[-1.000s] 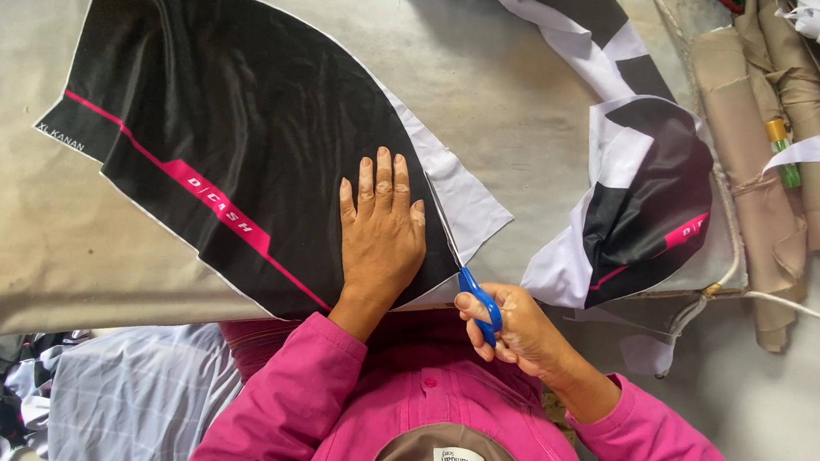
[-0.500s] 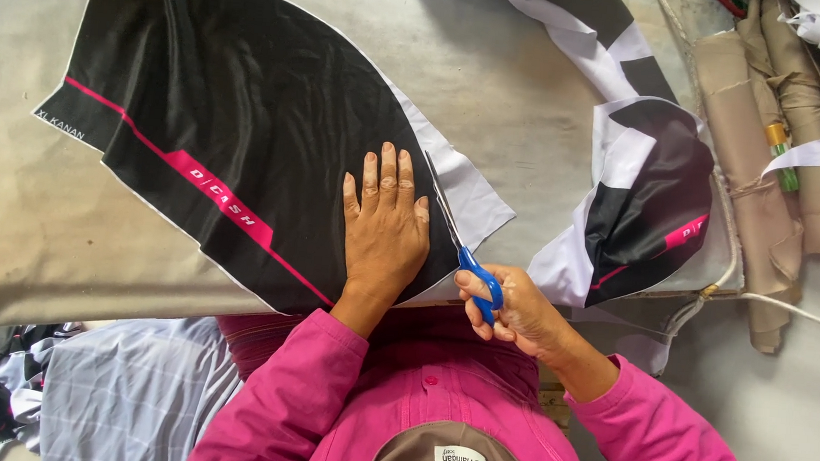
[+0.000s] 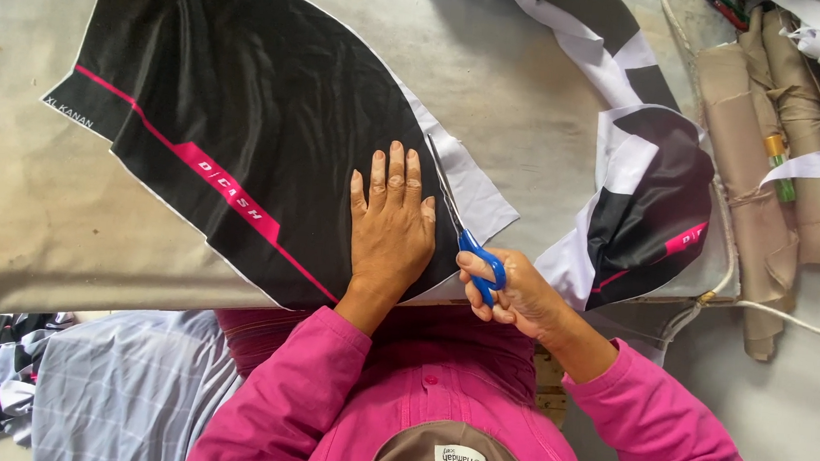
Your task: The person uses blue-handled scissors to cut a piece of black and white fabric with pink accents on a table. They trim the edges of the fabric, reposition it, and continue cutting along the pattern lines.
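Worktop: a wide grey cloth-covered worktop (image 3: 538,85) carries everything; its near edge runs just in front of the person's chest, so the cutting happens close to the body.

Fabric panel: a large black printed fabric panel with a curved upper edge, a pink diagonal stripe and a thin white border (image 3: 243,120) lies spread flat on the worktop. Its right-hand white margin lies under the scissor blades, where black print meets white surplus.

Offcut heap: a crumpled pile of black, white and pink fabric pieces (image 3: 651,206) sits to the right, apart from the panel and clear of the cutting line.

Rolls: several tan rolled bundles of cloth or paper (image 3: 754,189) lie at the far right edge, beside a white cord.

Lower-left cloth: a pale blue-grey checked cloth and dark scraps (image 3: 114,393) hang below the worktop edge.

Left hand: the left hand (image 3: 391,224) lies open, palm down, fingers together on the black panel just left of the cut; pressing there likely keeps the fabric taut and unmoving.

Right hand: the right hand (image 3: 512,292) is closed around the handles of the scissors.

Scissors: blue-handled metal scissors (image 3: 463,235) point away from the body, blades along the panel's white border, just beside the left hand.
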